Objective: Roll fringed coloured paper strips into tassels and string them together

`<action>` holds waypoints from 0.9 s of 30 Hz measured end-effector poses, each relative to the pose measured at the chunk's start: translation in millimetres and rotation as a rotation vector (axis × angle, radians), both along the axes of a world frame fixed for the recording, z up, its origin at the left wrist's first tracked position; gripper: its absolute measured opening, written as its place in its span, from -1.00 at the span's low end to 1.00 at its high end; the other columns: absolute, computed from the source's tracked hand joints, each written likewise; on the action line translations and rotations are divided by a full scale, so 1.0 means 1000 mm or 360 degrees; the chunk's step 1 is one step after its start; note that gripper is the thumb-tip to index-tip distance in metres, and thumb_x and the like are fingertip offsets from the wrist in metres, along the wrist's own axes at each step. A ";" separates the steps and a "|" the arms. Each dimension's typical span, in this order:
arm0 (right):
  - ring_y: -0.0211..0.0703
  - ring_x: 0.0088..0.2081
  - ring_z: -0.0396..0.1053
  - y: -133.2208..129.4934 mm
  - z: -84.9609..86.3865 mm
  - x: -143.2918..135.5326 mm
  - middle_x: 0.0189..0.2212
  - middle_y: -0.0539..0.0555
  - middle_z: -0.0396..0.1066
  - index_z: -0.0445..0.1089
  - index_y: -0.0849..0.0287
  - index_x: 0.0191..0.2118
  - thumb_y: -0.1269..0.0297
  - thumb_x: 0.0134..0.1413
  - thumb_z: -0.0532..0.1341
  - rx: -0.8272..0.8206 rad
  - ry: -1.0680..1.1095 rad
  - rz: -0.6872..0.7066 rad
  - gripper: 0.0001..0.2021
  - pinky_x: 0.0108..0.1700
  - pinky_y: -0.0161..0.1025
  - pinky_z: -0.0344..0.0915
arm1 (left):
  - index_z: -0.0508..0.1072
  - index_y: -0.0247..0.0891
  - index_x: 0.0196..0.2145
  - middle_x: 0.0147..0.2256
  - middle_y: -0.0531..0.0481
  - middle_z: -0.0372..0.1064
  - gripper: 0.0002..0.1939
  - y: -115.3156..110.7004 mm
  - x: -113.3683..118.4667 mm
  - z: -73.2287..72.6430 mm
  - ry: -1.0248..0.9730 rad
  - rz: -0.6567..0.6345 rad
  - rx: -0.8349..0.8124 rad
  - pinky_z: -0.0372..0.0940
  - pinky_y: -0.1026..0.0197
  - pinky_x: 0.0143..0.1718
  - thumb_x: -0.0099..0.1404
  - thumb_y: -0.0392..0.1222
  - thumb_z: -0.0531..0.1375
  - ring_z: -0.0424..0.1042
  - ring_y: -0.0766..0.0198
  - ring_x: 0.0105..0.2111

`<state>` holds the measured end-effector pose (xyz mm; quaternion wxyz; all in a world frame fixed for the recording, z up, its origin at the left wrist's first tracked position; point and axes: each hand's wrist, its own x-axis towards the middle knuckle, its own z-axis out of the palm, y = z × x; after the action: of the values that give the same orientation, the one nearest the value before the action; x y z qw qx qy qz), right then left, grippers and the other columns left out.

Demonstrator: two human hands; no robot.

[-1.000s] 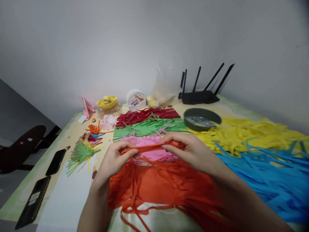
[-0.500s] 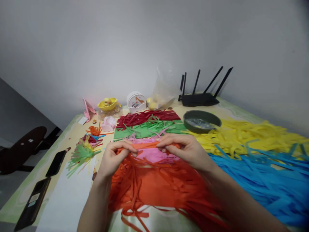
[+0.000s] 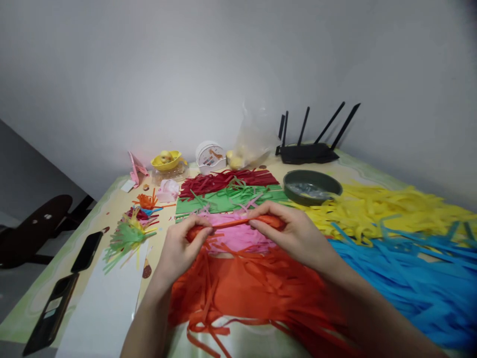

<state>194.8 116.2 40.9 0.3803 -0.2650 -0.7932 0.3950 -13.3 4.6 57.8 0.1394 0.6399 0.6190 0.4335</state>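
Domestic interior, probably a room in a home; which room cannot be told. A table (image 3: 39, 293) under a pale yellow cover with a green marbled border stands against a plain, light grey wall (image 3: 186, 74). Everyday household articles line its far edge: a black router (image 3: 309, 154) with raised antennas, a clear plastic bag (image 3: 255, 144), a white tub (image 3: 210, 158) printed with a giraffe, and a yellow bowl (image 3: 166, 161). Two phones (image 3: 86, 252) lie near the left edge. Fringed coloured sheets (image 3: 242, 293), spread over the cover, give the look of a home craft table.
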 end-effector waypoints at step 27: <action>-0.24 -0.43 0.50 0.002 -0.003 -0.007 -0.50 0.01 0.55 0.51 0.13 -0.45 0.53 -0.04 0.07 0.0412 0.0221 0.0479 -0.73 -0.31 -0.32 0.37 | 0.52 -0.25 -0.19 -0.19 -0.13 0.52 -0.80 0.003 0.001 0.007 -0.0075 -0.0366 -0.0317 0.29 0.17 -0.06 0.29 -0.18 0.15 0.47 0.15 -0.14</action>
<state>188.3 118.0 38.0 0.4016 -0.0647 -0.8398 0.3595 -12.8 7.8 64.8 0.2656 0.6793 0.5780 0.3660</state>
